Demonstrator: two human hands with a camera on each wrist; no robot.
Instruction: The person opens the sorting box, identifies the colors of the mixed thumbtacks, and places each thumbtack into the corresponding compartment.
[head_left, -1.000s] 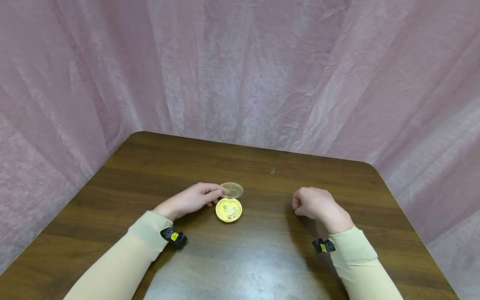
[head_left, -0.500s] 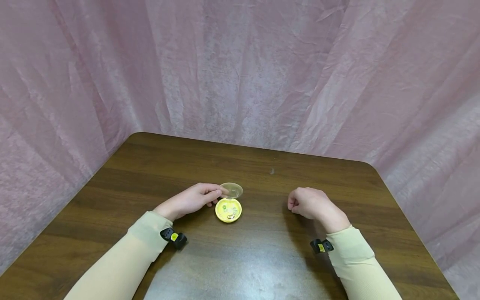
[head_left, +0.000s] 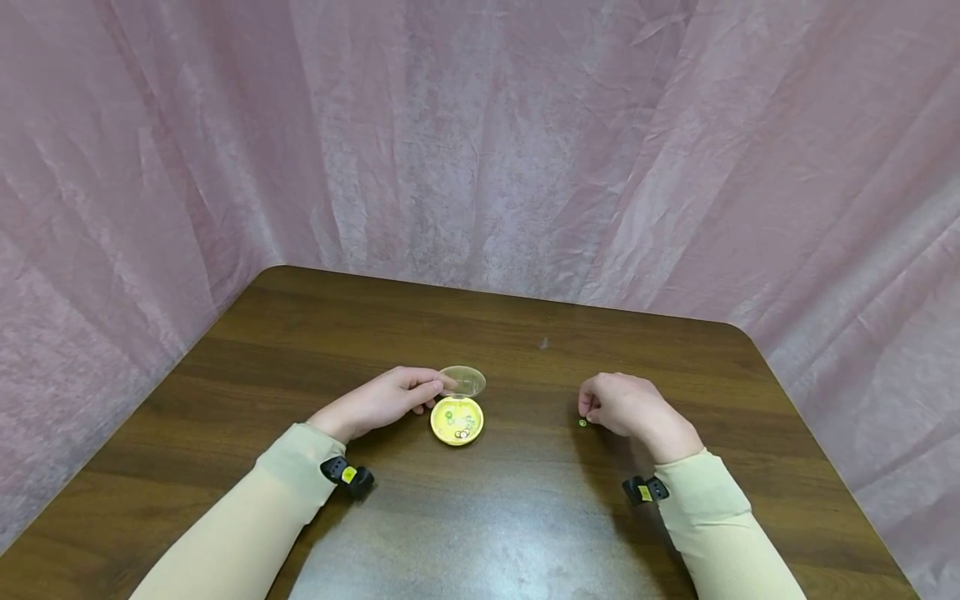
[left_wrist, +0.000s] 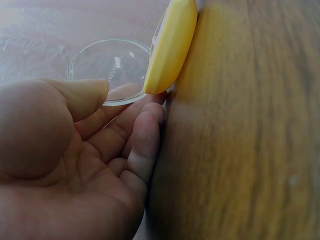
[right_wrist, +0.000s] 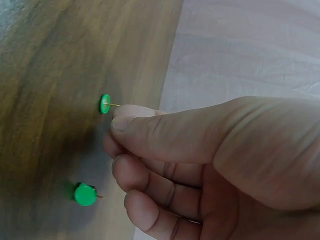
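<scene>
while the left hand (head_left: 386, 398) pinches the clear lid (left_wrist: 110, 57) of a yellow case (left_wrist: 175, 47) to its right, the right hand (head_left: 630, 407) curls, thumb against forefinger, at a green tack (right_wrist: 105, 104), grip unclear; a second tack (right_wrist: 85, 195) lies on the brown bench (head_left: 375, 317). far side: pink curtains (head_left: 480, 142).

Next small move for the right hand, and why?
I'd probably have the right hand pinch the pin of the nearest green tack firmly before moving it: the pin points at the fingers, but whether they grip it isn't clear. A second green tack lies close by.
</scene>
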